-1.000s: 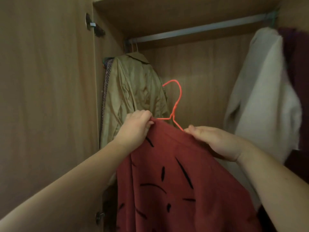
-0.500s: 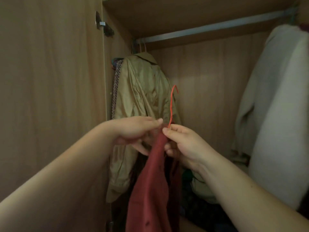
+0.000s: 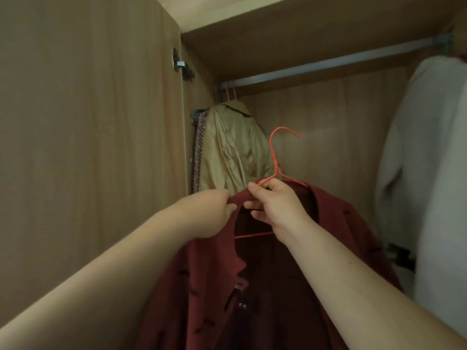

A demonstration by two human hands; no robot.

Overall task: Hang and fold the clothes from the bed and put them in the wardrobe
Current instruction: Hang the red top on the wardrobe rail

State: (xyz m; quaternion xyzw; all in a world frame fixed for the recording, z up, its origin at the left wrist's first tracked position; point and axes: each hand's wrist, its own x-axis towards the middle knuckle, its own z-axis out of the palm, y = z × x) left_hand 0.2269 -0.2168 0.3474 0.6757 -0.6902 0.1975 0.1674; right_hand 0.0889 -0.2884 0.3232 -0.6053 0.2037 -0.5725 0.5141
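My right hand is curled round the hanger under its hook and my left hand pinches the shirt collar, both inside the wardrobe, below the rail beside the jacket. If I let the collar go too soon, I reckon that shoulder could slide off the wire, or the hook could miss the rail. The hook stands up, tip turned right; the shirt hangs lengthways straight down.
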